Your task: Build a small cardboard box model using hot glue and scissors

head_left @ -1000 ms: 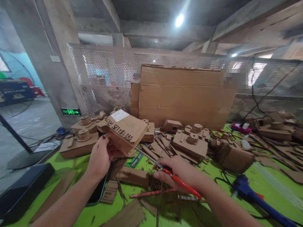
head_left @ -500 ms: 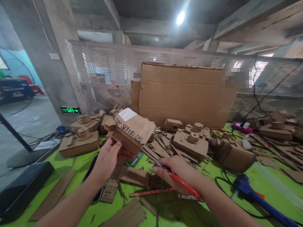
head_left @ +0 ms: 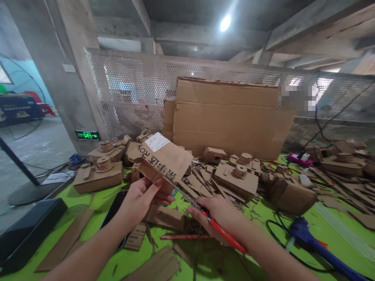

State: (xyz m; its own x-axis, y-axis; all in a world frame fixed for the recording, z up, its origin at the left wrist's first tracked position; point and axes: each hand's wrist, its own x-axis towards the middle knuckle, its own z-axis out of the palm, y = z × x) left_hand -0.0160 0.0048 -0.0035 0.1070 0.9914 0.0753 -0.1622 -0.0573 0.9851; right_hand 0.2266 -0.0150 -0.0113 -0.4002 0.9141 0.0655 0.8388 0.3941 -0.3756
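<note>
My left hand (head_left: 143,199) pinches the lower edge of a brown cardboard piece (head_left: 175,156) that bears black printing and a white label (head_left: 157,142). The piece is tilted above the table. My right hand (head_left: 218,212) is closed on a red-handled metal tool (head_left: 225,234), whose thin metal end points up and left to the cardboard's lower edge. Whether its tip cuts into the edge is too small to tell. Beneath my hands lie a cardboard strip (head_left: 166,217) and a reddish pencil (head_left: 184,237).
Boxy cardboard models (head_left: 98,175) stand at the left, others (head_left: 236,179) right of centre. A blue glue gun (head_left: 310,238) lies right. A dark case (head_left: 32,234) and a phone (head_left: 114,210) are at left. A large cardboard sheet (head_left: 231,121) stands behind.
My left hand has slid right along the cardboard's lower edge, its thumb now nearer the tool. The cardboard and the tool have shifted only slightly.
</note>
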